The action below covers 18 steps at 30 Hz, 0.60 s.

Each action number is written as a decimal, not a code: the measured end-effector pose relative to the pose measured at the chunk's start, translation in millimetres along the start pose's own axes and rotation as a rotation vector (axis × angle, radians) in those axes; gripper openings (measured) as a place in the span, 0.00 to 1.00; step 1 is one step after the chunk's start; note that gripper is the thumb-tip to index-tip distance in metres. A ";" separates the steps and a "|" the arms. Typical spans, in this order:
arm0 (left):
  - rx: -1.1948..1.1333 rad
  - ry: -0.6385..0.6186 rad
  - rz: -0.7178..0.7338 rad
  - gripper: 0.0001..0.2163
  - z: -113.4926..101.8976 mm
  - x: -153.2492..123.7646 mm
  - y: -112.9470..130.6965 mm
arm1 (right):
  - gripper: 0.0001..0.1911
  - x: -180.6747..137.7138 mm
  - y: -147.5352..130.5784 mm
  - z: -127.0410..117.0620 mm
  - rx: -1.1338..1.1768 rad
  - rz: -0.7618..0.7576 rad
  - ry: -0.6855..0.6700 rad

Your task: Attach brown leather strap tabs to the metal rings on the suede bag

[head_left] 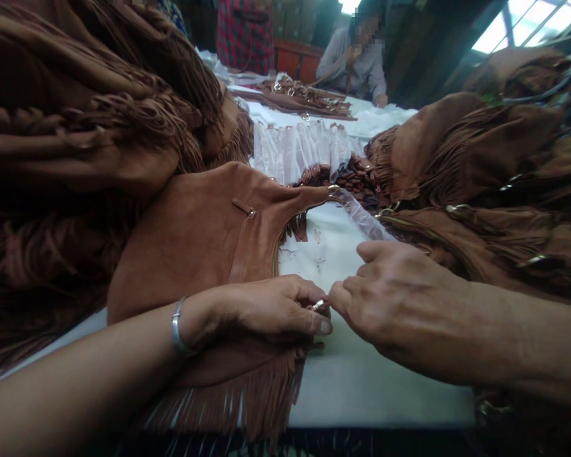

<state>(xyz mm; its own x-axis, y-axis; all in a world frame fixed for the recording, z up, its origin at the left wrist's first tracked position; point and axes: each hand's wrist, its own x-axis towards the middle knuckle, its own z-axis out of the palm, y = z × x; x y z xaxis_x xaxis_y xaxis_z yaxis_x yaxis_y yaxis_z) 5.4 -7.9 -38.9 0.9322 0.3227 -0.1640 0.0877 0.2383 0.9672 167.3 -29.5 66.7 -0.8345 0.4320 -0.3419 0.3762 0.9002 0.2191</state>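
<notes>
A tan suede bag (204, 235) with a fringe along its near edge lies flat on the white table (361, 381) in front of me. My left hand (271, 308), a silver bangle on its wrist, rests on the bag's corner and pinches a small metal ring (320, 305) there. My right hand (400, 298) meets it from the right, its fingers curled and pinching at the same ring. The bag's strap (361, 216), wrapped in clear plastic, runs up and to the right.
Heaps of brown fringed bags (76, 127) rise on the left and right (480, 158). Plastic-wrapped straps (304, 149) lie in the middle, more strap parts (304, 98) beyond. A person in a grey shirt (354, 63) sits at the far end.
</notes>
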 end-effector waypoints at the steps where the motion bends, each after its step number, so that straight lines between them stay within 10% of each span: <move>1: -0.060 0.000 0.017 0.07 0.9 -0.9 -1.2 | 0.09 1.3 0.3 -0.1 -0.001 0.000 0.034; 12: -0.367 0.226 0.145 0.11 18.6 -5.1 -7.5 | 0.14 -4.8 -6.3 16.6 0.205 0.193 0.262; 18: -0.477 0.175 0.070 0.11 12.5 -3.9 1.4 | 0.14 -9.5 16.8 27.6 0.501 0.262 0.097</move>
<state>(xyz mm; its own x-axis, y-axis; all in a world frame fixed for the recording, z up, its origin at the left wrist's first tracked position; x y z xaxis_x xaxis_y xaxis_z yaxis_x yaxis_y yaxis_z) 6.2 -20.3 -34.5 0.8536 0.4917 -0.1720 -0.1804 0.5888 0.7879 192.7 -17.0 48.4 -0.7116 0.6588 -0.2443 0.7009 0.6894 -0.1828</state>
